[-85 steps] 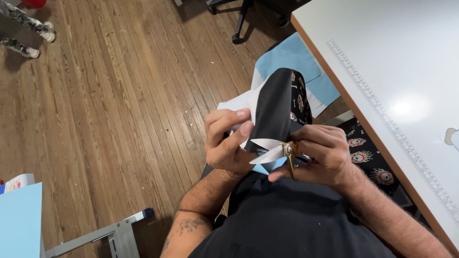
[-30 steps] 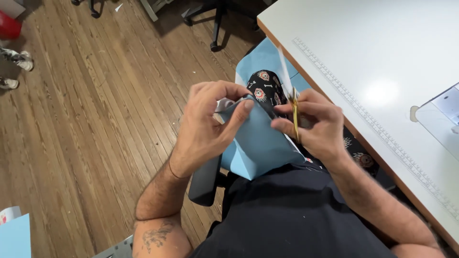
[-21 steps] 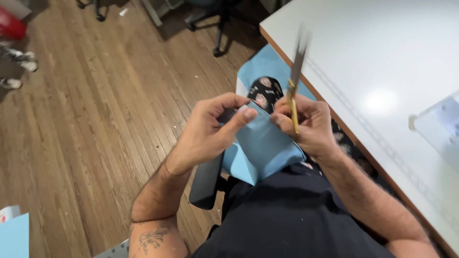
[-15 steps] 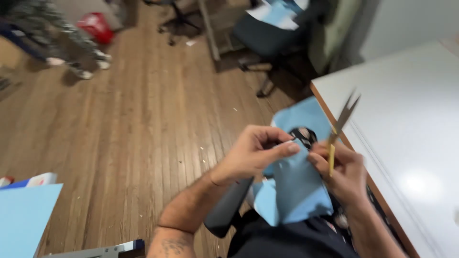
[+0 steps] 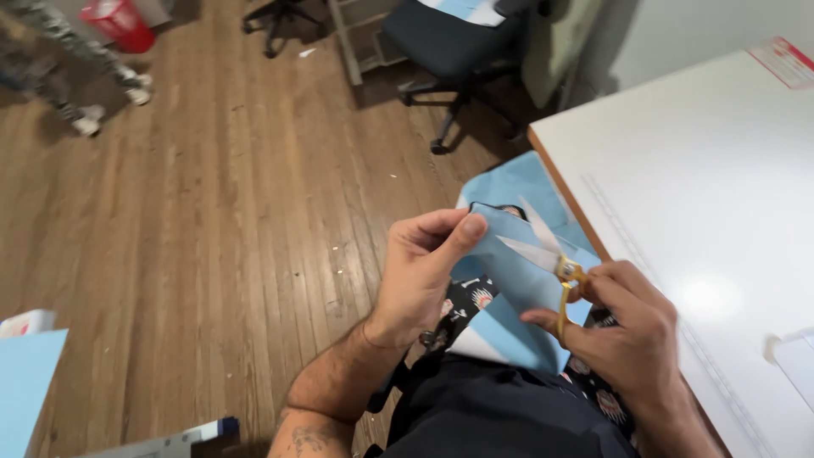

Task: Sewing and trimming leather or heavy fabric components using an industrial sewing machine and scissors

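The right hand [image 5: 632, 339] grips yellow-handled scissors [image 5: 547, 259], blades parted over a light blue fabric piece [image 5: 517, 293] held above the lap, just off the worktop's [image 5: 721, 212] near-left edge. The left hand [image 5: 424, 271] pinches the fabric's upper left corner between thumb and fingers. Farther off, an office chair [image 5: 449, 51] and a red bin [image 5: 123, 21] stand on the wooden floor [image 5: 212, 212].
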